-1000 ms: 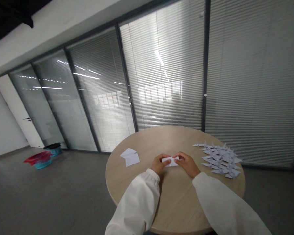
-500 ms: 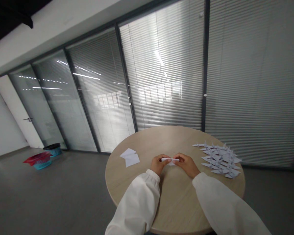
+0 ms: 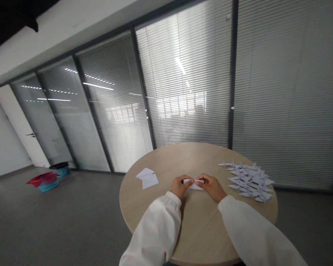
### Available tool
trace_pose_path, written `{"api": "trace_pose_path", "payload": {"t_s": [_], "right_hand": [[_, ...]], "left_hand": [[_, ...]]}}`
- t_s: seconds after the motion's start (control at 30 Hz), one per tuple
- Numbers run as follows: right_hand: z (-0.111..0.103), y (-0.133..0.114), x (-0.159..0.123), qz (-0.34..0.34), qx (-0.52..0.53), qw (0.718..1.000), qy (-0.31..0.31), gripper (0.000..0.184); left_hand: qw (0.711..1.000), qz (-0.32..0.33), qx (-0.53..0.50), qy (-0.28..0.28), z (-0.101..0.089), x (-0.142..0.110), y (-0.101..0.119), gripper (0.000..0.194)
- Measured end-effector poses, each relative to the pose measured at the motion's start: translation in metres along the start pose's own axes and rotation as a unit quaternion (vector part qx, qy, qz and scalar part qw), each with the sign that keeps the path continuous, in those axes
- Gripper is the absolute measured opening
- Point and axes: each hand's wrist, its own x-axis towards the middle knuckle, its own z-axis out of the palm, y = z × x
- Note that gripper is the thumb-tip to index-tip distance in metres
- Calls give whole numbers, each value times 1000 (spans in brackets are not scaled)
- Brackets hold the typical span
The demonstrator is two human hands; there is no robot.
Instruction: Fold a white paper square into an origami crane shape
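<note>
A folded piece of white paper [image 3: 195, 184] sits at the middle of the round wooden table [image 3: 188, 155], and my left hand [image 3: 180, 186] and my right hand [image 3: 211, 187] pinch it from either side. Their fingertips nearly meet along its upper fold, and part of the paper is hidden under my fingers. Loose white paper sheets [image 3: 147, 178] lie to the left of my hands. To the right sits a pile of several folded paper cranes [image 3: 248, 181], out of reach of my fingers' contact.
White sleeves [image 3: 155, 232] cover both forearms and rest over the table's near edge. Behind the table runs a glass wall with slatted blinds [image 3: 188, 81]. A red-and-blue basket [image 3: 46, 181] and a dark-lidded bin [image 3: 59, 169] stand on the grey floor at the left, near a white door [image 3: 22, 125].
The paper between my hands has gone from a wider flat shape to a narrower fold, with my fingertips closer along its top edge. The sheets and cranes have not moved.
</note>
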Motion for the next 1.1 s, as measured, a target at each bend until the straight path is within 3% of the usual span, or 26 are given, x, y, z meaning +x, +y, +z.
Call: {"api": "trace_pose_path", "payload": {"t_s": [0.13, 0.5, 0.7, 0.9, 1.1], "right_hand": [[-2, 4, 1, 14, 13, 1000, 11, 22], [-4, 8, 4, 27, 38, 999, 23, 23], [-3, 6, 3, 16, 37, 999, 7, 24], [0, 4, 1, 6, 42, 998, -38, 25], [-1, 4, 2, -3, 22, 999, -24, 28]], "left_hand": [[999, -29, -1, 36, -1, 2, 3, 30], [985, -79, -133, 76, -7, 4, 9, 33], [988, -70, -122, 58, -6, 4, 2, 32], [994, -58, -92, -6, 1, 4, -4, 29], [990, -61, -124, 20, 0, 3, -2, 34]]}}
